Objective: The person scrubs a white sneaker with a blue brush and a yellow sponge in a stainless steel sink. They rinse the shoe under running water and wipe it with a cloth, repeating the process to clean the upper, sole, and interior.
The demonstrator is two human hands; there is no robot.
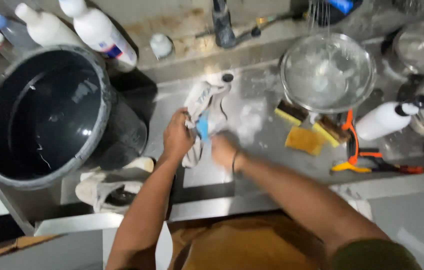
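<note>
Gripping tight, my left hand (178,136) has its fingers closed around the side of a white sneaker (206,112) that lies in the steel sink (262,135), toe pointing away from me toward the tap (223,22). My right hand (223,150) sits just beside the shoe at its near end, blurred in the shot; it looks closed, and a small blue thing (202,126) shows between the two hands against the shoe, but I cannot tell whether the right hand actually holds it. A dark band rings my right wrist. Soapy foam (249,120) spreads over the sink floor just right of the sneaker. To my left a large dark bucket (47,112) stands with water in it, and near its base, closer to me, a second white shoe (107,192) lies on its side. Behind the bucket I see white plastic bottles (99,30) standing along the back ledge. On the right, a round metal bowl (328,72) holds foamy water, with a stream falling into it from above. Below the bowl lie yellow sponges (304,139) with dark scouring faces, one touching the bowl's rim. Further right a white spray bottle (387,120) with a dark cap lies on its side, and an orange-handled tool (354,145) rests near it. More metal pans (419,47) sit at the far right edge, partly cut off.
</note>
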